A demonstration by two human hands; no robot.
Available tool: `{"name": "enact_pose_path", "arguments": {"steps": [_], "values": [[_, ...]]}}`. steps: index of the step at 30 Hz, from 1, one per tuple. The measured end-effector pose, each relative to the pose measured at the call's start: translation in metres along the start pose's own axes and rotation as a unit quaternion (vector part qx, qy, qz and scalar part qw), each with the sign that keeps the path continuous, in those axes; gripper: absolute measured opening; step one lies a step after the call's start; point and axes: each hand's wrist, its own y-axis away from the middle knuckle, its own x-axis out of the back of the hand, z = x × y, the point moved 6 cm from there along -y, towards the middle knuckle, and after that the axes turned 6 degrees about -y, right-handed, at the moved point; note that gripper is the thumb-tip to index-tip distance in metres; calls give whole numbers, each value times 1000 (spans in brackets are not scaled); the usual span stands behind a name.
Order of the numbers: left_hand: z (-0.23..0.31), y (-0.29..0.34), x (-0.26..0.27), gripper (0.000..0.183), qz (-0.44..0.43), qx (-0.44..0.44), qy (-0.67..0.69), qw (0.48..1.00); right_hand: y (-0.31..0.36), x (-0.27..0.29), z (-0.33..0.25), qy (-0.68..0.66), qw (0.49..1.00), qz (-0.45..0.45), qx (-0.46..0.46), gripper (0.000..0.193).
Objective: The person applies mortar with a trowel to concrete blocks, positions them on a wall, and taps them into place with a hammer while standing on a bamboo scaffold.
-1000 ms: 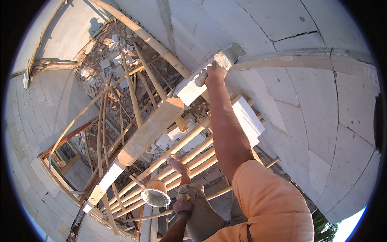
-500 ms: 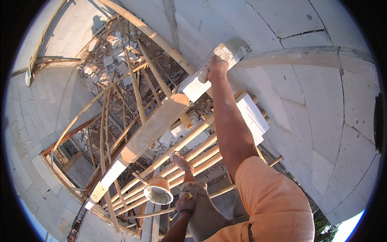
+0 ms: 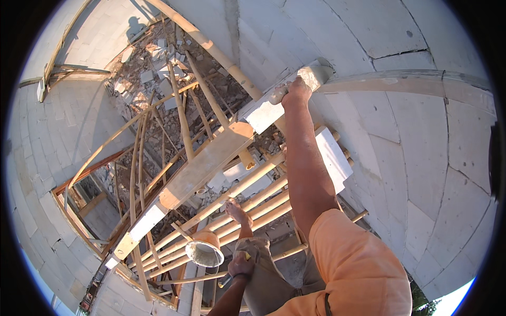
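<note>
My right hand [image 3: 297,91] is closed around a mortar-caked trowel [image 3: 318,77] at the wall end of a row of white blocks [image 3: 263,113] on top of a narrow wall. The trowel's far end meets the large pale wall; its grey, rounded end sticks out beside my fingers. My left hand [image 3: 241,266] rests by my knee, closed on a tool with a yellow part [image 3: 247,256] and a shiny end below; its kind is unclear. An orange bucket [image 3: 204,252] with grey mortar inside sits left of my left hand, against bamboo poles.
Bamboo poles [image 3: 247,203] lie side by side under my bare foot [image 3: 237,211]. A wooden board [image 3: 208,163] lines the wall top. White blocks [image 3: 332,155] are stacked right of my forearm. Far below, rubble [image 3: 153,73] covers the ground between leaning poles. A wooden frame [image 3: 68,184] stands left.
My right hand has moved slightly right with the trowel, closer to the large wall. My left hand stays by my knee, and more of its tool's shiny end shows. The view has shifted a little.
</note>
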Motion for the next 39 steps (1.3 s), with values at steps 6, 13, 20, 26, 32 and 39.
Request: {"name": "enact_pose_path", "arguments": {"steps": [6,13,20,26,32,39], "values": [[1,3,5,28,-1,0,2,1000,-4,-16,15,-1,999,-8,-38,38],[2,11,1,29,-10,4,22,1000,-37,21,-2,103,994,-9,40,24],[-49,25,19,30,58,38,56,996,81,74,45,166,977,-93,-100,26],[-71,43,52,36,4,77,69,995,250,169,73,359,876,-255,-198,25],[-82,72,45,44,17,84,113,990,193,150,22,452,866,-212,36,39],[-21,62,-19,46,-30,98,88,991,-36,67,-73,469,844,-129,224,44]]}}
